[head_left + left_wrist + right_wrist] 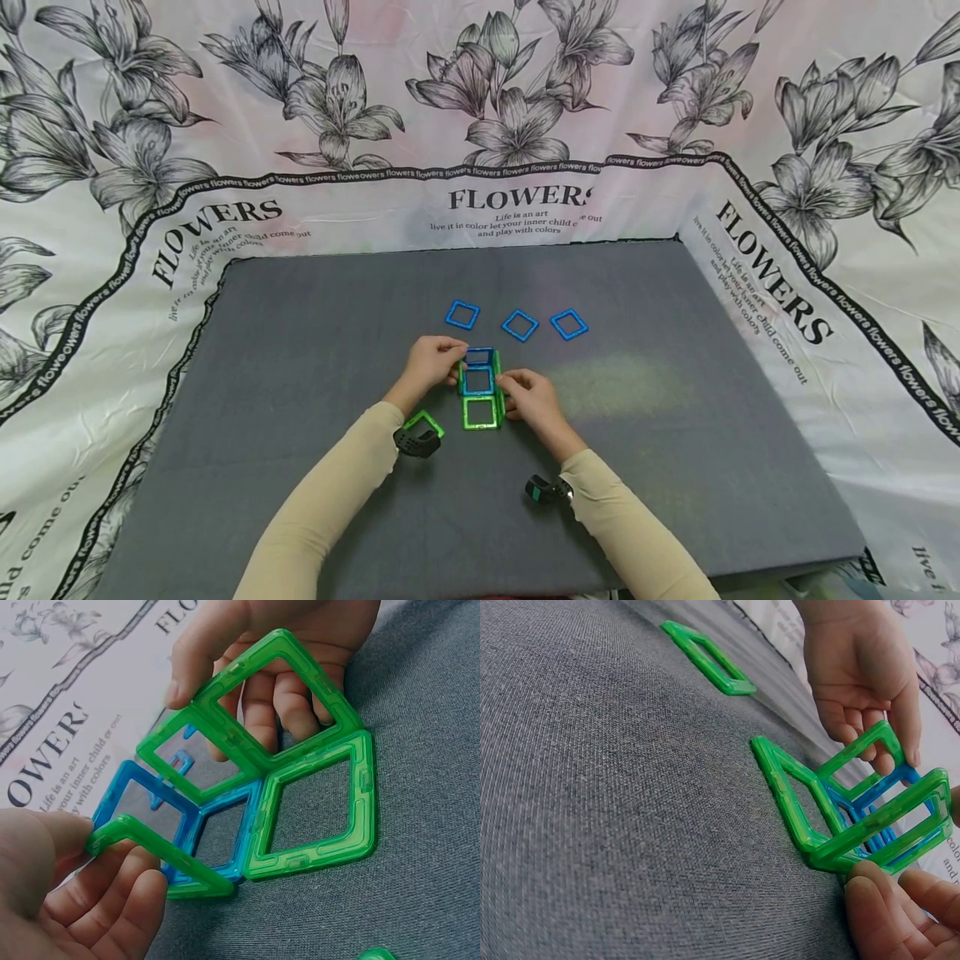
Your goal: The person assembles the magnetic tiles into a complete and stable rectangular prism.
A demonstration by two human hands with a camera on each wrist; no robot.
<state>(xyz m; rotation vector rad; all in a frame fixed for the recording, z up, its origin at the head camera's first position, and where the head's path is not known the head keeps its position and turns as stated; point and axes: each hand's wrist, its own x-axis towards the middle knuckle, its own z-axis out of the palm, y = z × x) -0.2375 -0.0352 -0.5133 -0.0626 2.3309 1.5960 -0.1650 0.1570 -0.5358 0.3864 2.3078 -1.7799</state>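
Square magnetic tiles join into a small open structure in the middle of the table. A blue tile (pixel 478 393) and a green tile (pixel 364 817) lie flat end to end. A blue tile (pixel 109 796) stands at the back, and two green ones (pixel 330 690) stand along the right side. My left hand (pixel 433 367) pinches the upper corner of the upright left green tile (pixel 169 859), right beside the back blue one. On the other side, my right hand (pixel 534 402) holds the upright right green tiles between thumb and fingers.
Three loose blue tiles (pixel 458 325) lie in a row behind the structure. A loose green tile (pixel 696 664) lies by my left wrist. Grey cloth (pixel 337 308) covers the table, and a flower-printed sheet (pixel 360 208) hangs around its back and sides.
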